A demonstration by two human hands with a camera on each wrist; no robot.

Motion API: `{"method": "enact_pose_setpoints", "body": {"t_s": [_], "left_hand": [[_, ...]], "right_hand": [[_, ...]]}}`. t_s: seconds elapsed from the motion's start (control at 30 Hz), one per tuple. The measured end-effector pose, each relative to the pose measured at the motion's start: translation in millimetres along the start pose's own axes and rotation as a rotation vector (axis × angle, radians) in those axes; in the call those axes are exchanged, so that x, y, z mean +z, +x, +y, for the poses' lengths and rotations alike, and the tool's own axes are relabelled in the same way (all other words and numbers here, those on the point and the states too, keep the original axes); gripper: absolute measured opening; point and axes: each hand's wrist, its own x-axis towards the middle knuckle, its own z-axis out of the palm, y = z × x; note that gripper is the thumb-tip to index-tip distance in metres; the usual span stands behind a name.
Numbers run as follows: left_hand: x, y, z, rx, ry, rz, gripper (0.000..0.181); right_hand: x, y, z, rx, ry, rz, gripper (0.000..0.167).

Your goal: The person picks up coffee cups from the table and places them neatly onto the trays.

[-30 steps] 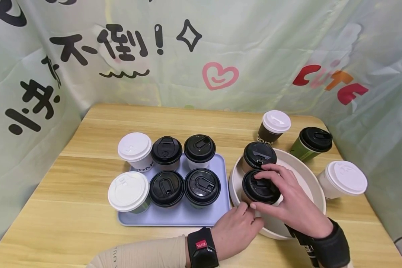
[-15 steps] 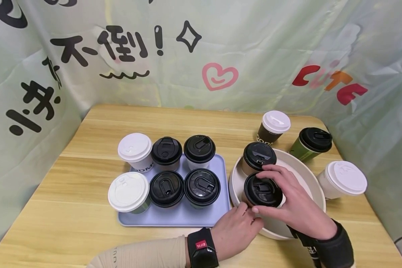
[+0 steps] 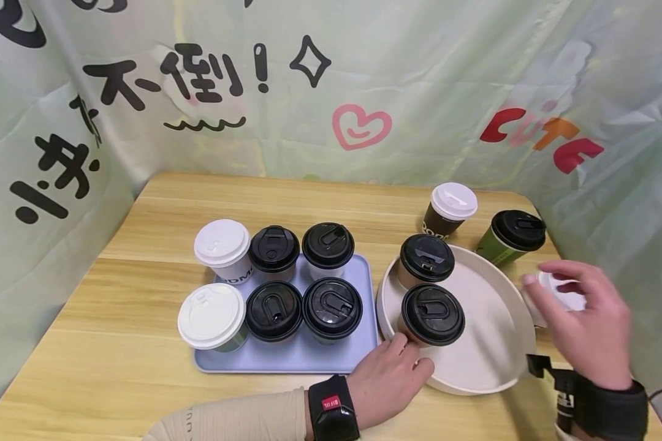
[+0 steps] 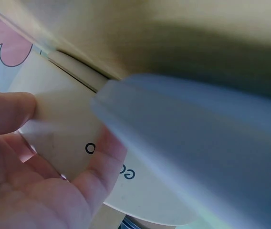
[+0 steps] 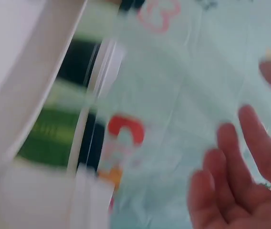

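My left hand (image 3: 388,383) holds the near left rim of a round cream tray (image 3: 488,367); in the left wrist view a finger lies along its printed outer wall, beside the blue tray's edge. Two brown cups with black lids stand in the round tray, a front cup (image 3: 433,313) right by my left fingers and a back cup (image 3: 426,260). My right hand (image 3: 593,321) is over a white-lidded cup (image 3: 563,291) right of the tray and partly hides it. In the right wrist view its fingers are spread, with nothing between them.
A blue rectangular tray (image 3: 265,362) on the left bears several lidded cups in two rows. Behind the round tray stand a dark white-lidded cup (image 3: 449,208) and a green black-lidded cup (image 3: 510,236). Printed cloth (image 3: 419,92) hangs around the wooden table (image 3: 116,294).
My right hand has let go of the front black-lidded cup and moved right, over the white-lidded cup. That front cup stands slightly nearer and further right than before. My left hand has stayed put.
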Motion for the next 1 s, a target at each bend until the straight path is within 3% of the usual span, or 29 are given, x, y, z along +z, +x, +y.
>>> {"method": "enact_pose_setpoints", "body": {"t_s": [0.07,0.17,0.33,0.5,0.7,0.83,1.0], "left_hand": [[0.2,-0.2,0.1,-0.002,0.008,0.008,0.004],[-0.4,-0.5,0.2,-0.004,0.031,0.026,0.005],[-4.3,-0.5,-1.0,-0.004,0.093,0.08,0.005],[-11.3,0.4,-1.1,0.012,0.037,0.122,0.009],[-20.5,0.0,4.1,0.128,-0.044,0.105,0.03],[-22.0,-1.1,5.4,0.157,-0.054,0.079,0.038],[-20.1,-2.0,2.9,0.098,-0.028,0.101,0.021]], "right_hand": [[-6.2,1.2,9.4,0.081,-0.031,0.119,0.025],[-11.6,1.4,20.5,0.204,-0.104,0.221,0.021],[-16.1,2.9,33.3,0.287,-0.219,0.232,0.036],[-21.6,5.9,39.5,0.423,-0.257,0.11,0.065],[-29.7,7.7,44.6,0.559,-0.342,-0.181,0.089],[-31.7,7.8,49.7,0.571,-0.353,-0.293,0.089],[-30.4,7.7,53.0,0.553,-0.369,-0.324,0.081]]}}
